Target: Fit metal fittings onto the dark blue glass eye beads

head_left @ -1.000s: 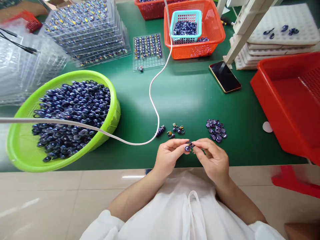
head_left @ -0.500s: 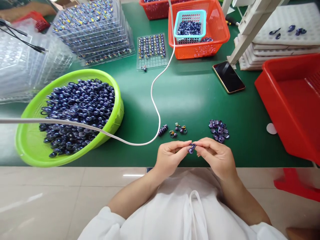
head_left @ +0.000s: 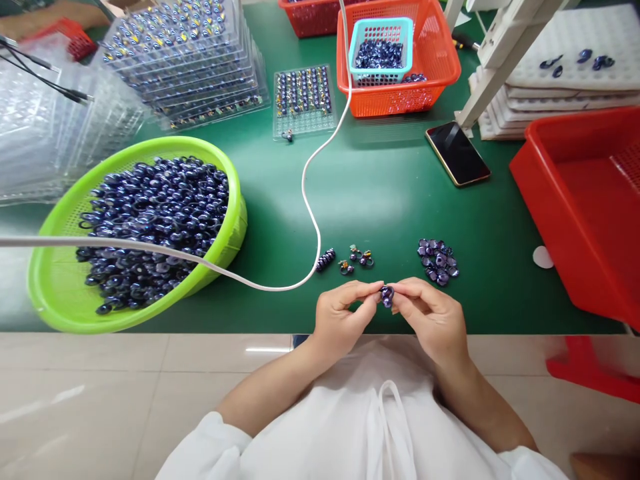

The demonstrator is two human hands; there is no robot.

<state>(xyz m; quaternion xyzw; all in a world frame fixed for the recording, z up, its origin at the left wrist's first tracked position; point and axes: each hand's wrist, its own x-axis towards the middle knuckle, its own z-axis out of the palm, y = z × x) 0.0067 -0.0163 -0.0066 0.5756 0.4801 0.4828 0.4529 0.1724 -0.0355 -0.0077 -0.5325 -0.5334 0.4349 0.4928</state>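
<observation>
Between the fingertips of both hands, just above the table's near edge, is a small glossy dark-purple piece (head_left: 387, 297), rounded like an earbud shell. My left hand (head_left: 345, 317) pinches it from the left, thumb against forefinger. From the right, my right hand (head_left: 434, 317) grips it the same way. Beyond the left hand lie a short row of dark pieces (head_left: 326, 260) and a few looped pieces (head_left: 367, 259) with yellow-and-green bits on them. A small heap of flat purple pieces (head_left: 438, 261) sits beyond the right hand.
A green basket (head_left: 239, 220) full of dark looped pieces stands left, crossed by a white cable (head_left: 305, 180). Behind are stacked clear trays (head_left: 200, 80), a part-filled tray (head_left: 305, 123) and an orange basket (head_left: 400, 103). A phone (head_left: 457, 153) and red bin (head_left: 550, 200) are right.
The purple piece has turned between my fingertips and its rounded face now shows more. Both hands have shifted only slightly and keep their pinch.
</observation>
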